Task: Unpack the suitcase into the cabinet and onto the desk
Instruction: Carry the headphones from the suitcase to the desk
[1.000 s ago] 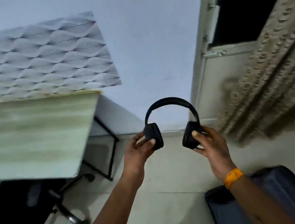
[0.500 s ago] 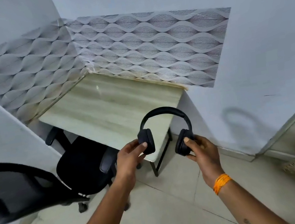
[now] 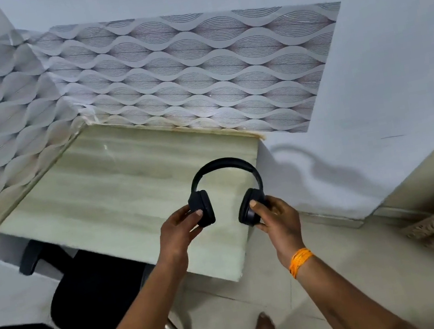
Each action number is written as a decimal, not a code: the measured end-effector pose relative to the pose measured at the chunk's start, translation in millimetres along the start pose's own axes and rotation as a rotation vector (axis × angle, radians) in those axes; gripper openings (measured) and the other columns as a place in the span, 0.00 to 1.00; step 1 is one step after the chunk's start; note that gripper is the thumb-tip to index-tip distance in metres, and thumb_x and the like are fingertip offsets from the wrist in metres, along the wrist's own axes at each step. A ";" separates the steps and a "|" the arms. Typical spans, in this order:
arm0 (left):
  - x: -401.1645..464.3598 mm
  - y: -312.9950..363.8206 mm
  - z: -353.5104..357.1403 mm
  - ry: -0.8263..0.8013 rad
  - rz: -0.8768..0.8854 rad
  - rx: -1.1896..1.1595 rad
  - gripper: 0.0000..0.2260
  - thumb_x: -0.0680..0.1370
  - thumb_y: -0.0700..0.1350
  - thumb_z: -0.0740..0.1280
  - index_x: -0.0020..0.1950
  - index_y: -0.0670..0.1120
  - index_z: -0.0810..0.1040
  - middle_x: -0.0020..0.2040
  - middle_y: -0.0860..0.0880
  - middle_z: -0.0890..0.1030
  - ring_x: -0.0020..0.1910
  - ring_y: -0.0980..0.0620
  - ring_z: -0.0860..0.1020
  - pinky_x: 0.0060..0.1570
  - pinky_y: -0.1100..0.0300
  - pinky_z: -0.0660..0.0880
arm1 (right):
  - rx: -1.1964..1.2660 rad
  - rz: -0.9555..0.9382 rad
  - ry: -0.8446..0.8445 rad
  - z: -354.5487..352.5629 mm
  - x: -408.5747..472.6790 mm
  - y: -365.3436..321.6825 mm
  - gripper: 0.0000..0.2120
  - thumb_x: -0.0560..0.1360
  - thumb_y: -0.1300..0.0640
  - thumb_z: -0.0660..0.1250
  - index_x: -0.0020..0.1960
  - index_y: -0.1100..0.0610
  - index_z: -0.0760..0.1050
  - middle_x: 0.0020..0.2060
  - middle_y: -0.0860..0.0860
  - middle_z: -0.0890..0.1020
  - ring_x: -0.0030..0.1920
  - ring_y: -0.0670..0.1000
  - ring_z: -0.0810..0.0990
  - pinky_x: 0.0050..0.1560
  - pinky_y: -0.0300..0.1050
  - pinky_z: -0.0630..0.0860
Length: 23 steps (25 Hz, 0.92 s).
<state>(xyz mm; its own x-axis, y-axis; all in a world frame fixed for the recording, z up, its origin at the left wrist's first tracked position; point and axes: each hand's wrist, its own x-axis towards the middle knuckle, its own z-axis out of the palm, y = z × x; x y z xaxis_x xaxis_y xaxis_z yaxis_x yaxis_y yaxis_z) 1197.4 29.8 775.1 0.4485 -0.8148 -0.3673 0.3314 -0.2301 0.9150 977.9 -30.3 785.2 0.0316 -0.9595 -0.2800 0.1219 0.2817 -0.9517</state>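
I observe black headphones [image 3: 225, 188] held in the air above the near right part of the pale desk [image 3: 105, 188], headband uppermost. The left hand [image 3: 178, 231] has its fingers grasping the left ear cup; the right hand [image 3: 275, 217] has its fingers grasping the right ear cup. An orange band [image 3: 301, 261] sits on the right wrist. A black office chair [image 3: 88, 295] stands at the desk's near left edge.
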 end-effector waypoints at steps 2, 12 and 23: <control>38.1 3.6 8.6 -0.036 -0.022 0.040 0.17 0.78 0.40 0.74 0.66 0.42 0.81 0.58 0.42 0.86 0.58 0.44 0.85 0.63 0.48 0.78 | -0.005 0.015 0.024 9.8 35.7 5.5 0.08 0.76 0.56 0.77 0.54 0.51 0.84 0.47 0.50 0.89 0.51 0.52 0.88 0.55 0.58 0.85; 230.0 7.5 45.3 -0.115 -0.205 0.110 0.19 0.78 0.37 0.73 0.69 0.43 0.77 0.58 0.41 0.86 0.58 0.42 0.85 0.61 0.47 0.79 | -0.086 0.145 0.160 51.5 194.5 26.6 0.26 0.63 0.39 0.79 0.57 0.51 0.84 0.49 0.47 0.88 0.52 0.50 0.87 0.57 0.55 0.84; 378.9 6.0 59.7 -0.183 -0.322 0.286 0.18 0.75 0.37 0.76 0.64 0.43 0.81 0.57 0.42 0.86 0.56 0.45 0.85 0.63 0.47 0.80 | -0.114 0.290 0.345 97.0 312.7 55.7 0.18 0.59 0.40 0.78 0.45 0.47 0.86 0.43 0.47 0.88 0.50 0.52 0.87 0.57 0.61 0.83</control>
<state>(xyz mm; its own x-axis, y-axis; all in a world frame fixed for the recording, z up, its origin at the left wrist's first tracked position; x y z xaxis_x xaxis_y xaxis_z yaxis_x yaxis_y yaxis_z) 1319.7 -312.1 651.4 0.1981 -0.7526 -0.6280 0.1759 -0.6030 0.7781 1090.8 -315.0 656.8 -0.2863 -0.7888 -0.5438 0.0467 0.5555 -0.8302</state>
